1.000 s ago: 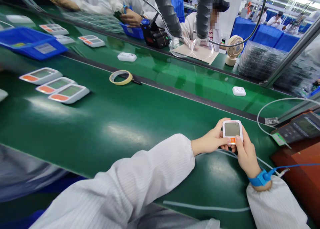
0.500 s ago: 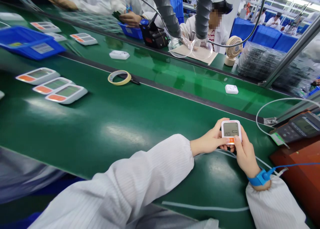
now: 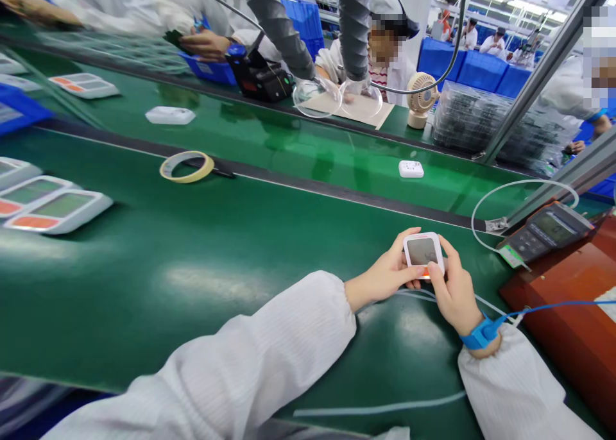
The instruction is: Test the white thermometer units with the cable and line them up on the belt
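Between both hands I hold a small white device with a grey LCD screen (image 3: pixel 423 251) and orange buttons along its lower edge. My left hand (image 3: pixel 387 272) grips its left side, thumb at the orange strip. Around the right side is my right hand (image 3: pixel 455 289), its thumb over the buttons. Fingers behind the device are partly hidden. A blue wrist strap (image 3: pixel 482 335) sits on my right wrist. Clear tubing (image 3: pixel 414 293) runs over the green table (image 3: pixel 269 254) just under my hands.
Several similar devices (image 3: pixel 58 210) lie at the left. A tape roll (image 3: pixel 187 167) is near the dark rail. A handheld meter (image 3: pixel 548 231) rests by an orange-brown box (image 3: pixel 558 312). Two grey ducts (image 3: pixel 355 29) hang overhead. A co-worker (image 3: pixel 385 49) sits opposite, near a small fan (image 3: pixel 421 100).
The view has shifted, so the table items at left sit further left. Both hands still hold the device; its screen shows fewer dark segments, and the white piece on the far strip appears further left.
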